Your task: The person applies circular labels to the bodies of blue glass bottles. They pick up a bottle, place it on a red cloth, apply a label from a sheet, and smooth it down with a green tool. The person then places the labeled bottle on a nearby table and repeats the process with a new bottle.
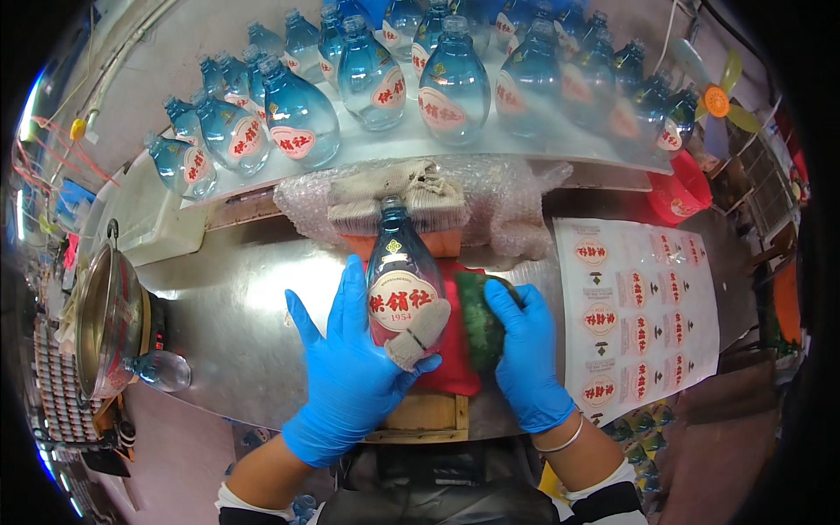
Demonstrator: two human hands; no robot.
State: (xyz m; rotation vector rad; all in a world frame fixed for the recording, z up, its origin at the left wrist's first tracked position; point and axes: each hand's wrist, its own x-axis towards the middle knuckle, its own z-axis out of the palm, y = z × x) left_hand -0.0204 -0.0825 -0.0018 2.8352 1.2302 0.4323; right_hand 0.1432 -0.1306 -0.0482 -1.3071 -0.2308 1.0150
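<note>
A blue-tinted glass bottle (404, 254) with a cream and red label lies on a red cloth (456, 372), its neck toward a layered cloth pad. My left hand (346, 381), in a blue glove, is beside the bottle with fingers spread. A grey fabric cover (420, 335), apparently on its thumb, touches the lower label. To the bottle's right, my right hand (528, 354), also gloved in blue, grips a dark green scouring pad (481, 319) between thumb and fingers. The undersides of both hands are hidden.
Several blue bottles (455, 83) stand on a raised white shelf behind bubble wrap (516, 210). A printed label sheet (639, 315) lies right, near a red bucket (681, 191). At left are a metal basin (109, 319) and a small glass bottle (162, 371).
</note>
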